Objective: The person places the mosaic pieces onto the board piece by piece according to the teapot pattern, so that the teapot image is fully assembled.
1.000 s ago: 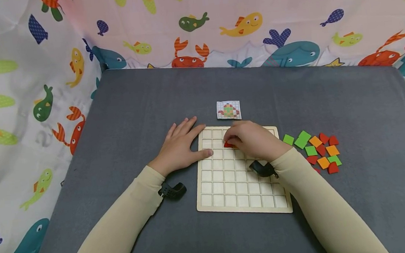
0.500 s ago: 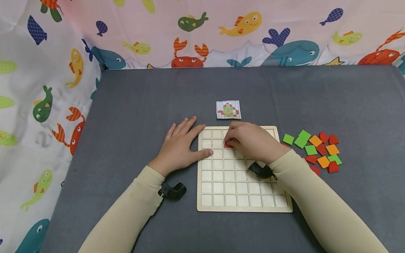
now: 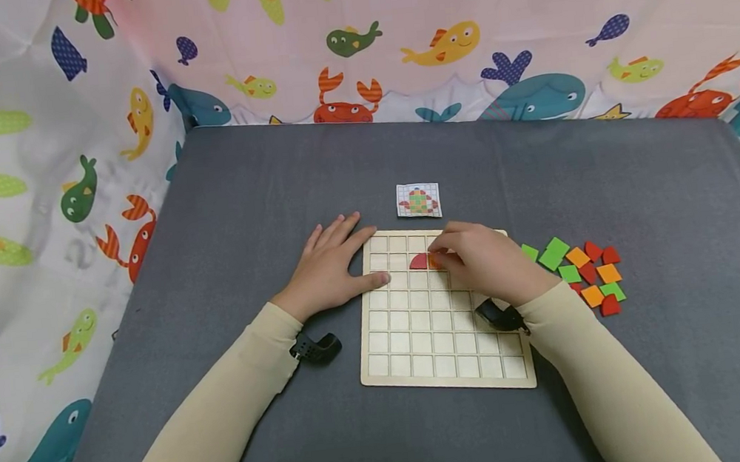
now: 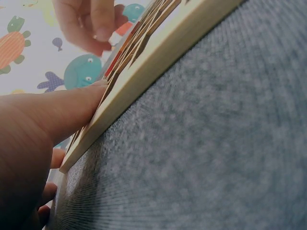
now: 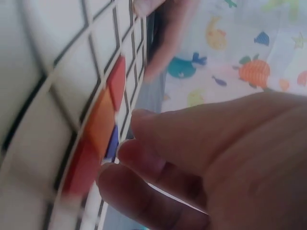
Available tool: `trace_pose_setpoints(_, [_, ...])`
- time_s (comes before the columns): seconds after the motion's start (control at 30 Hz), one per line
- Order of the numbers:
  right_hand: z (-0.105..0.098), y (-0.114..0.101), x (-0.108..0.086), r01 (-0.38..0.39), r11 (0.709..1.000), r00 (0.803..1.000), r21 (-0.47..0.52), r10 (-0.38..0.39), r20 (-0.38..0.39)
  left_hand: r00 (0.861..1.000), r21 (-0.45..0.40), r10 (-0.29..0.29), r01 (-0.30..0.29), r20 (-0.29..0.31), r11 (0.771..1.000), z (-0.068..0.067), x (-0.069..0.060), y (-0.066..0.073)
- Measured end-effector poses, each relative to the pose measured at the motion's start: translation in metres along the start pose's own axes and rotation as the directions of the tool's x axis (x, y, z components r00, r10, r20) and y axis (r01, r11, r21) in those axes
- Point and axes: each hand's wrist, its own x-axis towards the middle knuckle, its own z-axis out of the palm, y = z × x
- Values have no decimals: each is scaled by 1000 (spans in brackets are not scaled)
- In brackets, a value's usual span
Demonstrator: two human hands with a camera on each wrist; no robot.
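A pale wooden grid board (image 3: pixel 412 323) lies on the table. My left hand (image 3: pixel 330 268) rests at its upper left corner, the thumb on the frame and the other fingers spread on the cloth. A rounded red tile (image 3: pixel 418 261) sits in a cell near the top. In the right wrist view an orange tile (image 5: pixel 100 122) lies beside that piece, with another red tile (image 5: pixel 82 167) beyond it and a blue tile (image 5: pixel 112 143) alongside. My right hand (image 3: pixel 480 257) hovers just over these tiles. Its fingers are loosely bent, with nothing seen between them.
A small card (image 3: pixel 418 201) with a coloured grid picture lies behind the board. Several loose green, orange and red tiles (image 3: pixel 588 273) are scattered to the right, partly behind the right forearm. A printed curtain (image 3: pixel 300 59) hangs along the table's far and left sides.
My right hand has let go of the rounded red tile and shifted slightly right, so that tile and part of the orange one now show. The left hand stays put.
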Motion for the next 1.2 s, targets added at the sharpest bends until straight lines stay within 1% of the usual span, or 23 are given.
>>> trace_pose_setpoints(0.13, [-8, 11, -14, -49, 999, 999, -22, 49, -15, 1000, -8, -2, 2, 2, 1000, -1, 0, 1])
trace_pose_setpoints(0.33, [-22, 26, -35, -108, 994, 994, -18, 107, -24, 1000, -11, -11, 11, 9, 1000, -2, -1, 2])
trace_pose_setpoints(0.53, [-34, 43, -56, -200, 980, 980, -17, 200, -18, 1000, -15, -8, 8, 10, 1000, -1, -1, 2])
trace_pose_setpoints(0.67, [-38, 53, -65, -248, 969, 969, -13, 248, -13, 1000, -11, 3, -3, 1, 1000, 0, -1, 0])
trace_pose_setpoints(0.87, [-38, 62, -69, -313, 949, 949, -27, 314, 16, 1000, -12, 12, -13, -5, 1000, 1, 0, -2])
trace_pose_setpoints(1.07, [-35, 68, -68, -320, 947, 946, -23, 320, 49, 1000, -13, 13, -13, -3, 1000, 2, 0, -3])
trace_pose_setpoints(1.2, [-34, 69, -66, -336, 942, 940, -18, 336, 55, 1000, -9, 10, -10, -3, 1000, 2, 0, -3])
